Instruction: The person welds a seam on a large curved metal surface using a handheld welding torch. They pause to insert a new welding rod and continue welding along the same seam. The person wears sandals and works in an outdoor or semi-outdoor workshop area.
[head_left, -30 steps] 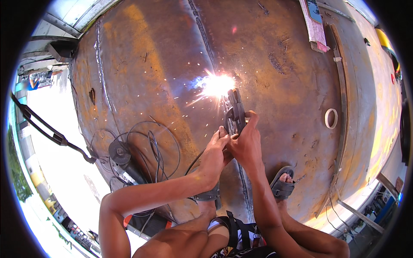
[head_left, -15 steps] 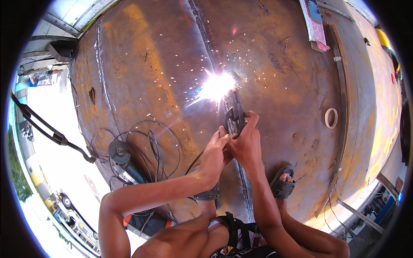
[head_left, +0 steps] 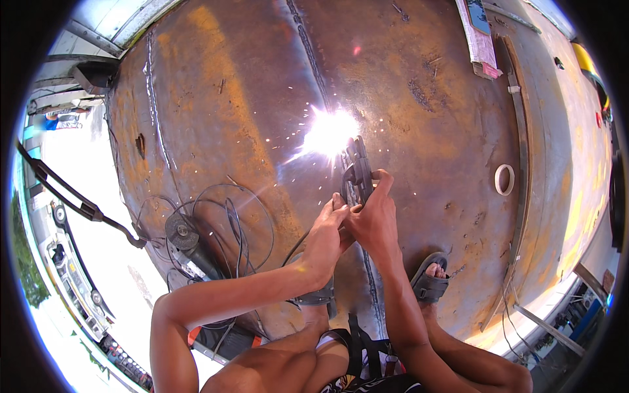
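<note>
A black welding electrode holder point(head_left: 360, 164) points away from me over a rusty steel plate point(head_left: 406, 183). My right hand point(head_left: 375, 219) is closed round its handle, with the index finger stretched along its right side. Against the right hand, my left hand point(head_left: 322, 239) is closed at the holder's near end. Just beyond the tip burns a bright white welding arc point(head_left: 332, 132) throwing sparks; glare hides the electrode's end. The arc sits on a straight weld seam point(head_left: 304, 42) that runs away from me and back beneath my hands.
An angle grinder point(head_left: 183, 232) lies at left among looped black cables point(head_left: 239, 223). My sandaled right foot point(head_left: 431, 278) stands on the plate. To the right are a tape roll point(head_left: 504, 179) and a long metal bar point(head_left: 523, 144). A phone point(head_left: 478, 16) rests on a pinkish box point(head_left: 485, 52).
Both hands and the holder stay almost in place while the arc keeps burning. Fewer sparks fly now. In the far left background, a vehicle has shifted position.
</note>
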{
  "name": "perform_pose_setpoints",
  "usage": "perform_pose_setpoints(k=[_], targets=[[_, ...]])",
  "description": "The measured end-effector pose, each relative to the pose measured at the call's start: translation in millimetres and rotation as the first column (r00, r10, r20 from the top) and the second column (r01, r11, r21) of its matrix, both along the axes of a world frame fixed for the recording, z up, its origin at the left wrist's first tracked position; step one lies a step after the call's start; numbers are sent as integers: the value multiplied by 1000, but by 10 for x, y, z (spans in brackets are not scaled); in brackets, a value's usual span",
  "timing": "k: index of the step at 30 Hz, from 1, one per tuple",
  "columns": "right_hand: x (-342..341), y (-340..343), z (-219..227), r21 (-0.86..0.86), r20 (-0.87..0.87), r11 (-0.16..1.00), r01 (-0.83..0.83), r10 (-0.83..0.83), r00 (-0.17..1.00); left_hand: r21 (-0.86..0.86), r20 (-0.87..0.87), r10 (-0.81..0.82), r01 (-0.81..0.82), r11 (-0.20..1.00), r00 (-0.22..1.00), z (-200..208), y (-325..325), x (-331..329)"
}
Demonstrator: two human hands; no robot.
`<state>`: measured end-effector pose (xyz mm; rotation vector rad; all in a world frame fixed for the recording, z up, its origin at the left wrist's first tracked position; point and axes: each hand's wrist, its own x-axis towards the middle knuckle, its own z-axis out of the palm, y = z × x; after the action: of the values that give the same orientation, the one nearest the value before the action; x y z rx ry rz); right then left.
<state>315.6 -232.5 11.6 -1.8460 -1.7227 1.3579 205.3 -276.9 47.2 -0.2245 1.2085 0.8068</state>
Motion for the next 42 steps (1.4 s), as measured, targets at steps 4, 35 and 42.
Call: perform_pose_setpoints(k=[4,35,42], targets=[[-5,14,24,-32,4,999,-5,6,1000,-24,-20,13,-14,1000,1000,21,15,7],[5,-28,-33,5,37,1000,-3,3,999,-26,-10,7,-7,1000,1000,-20,-14,3],[9,-30,-36,-20,21,1000,4,-3,1000,-45,-9,39,-39,998,999,-26,-12,13]])
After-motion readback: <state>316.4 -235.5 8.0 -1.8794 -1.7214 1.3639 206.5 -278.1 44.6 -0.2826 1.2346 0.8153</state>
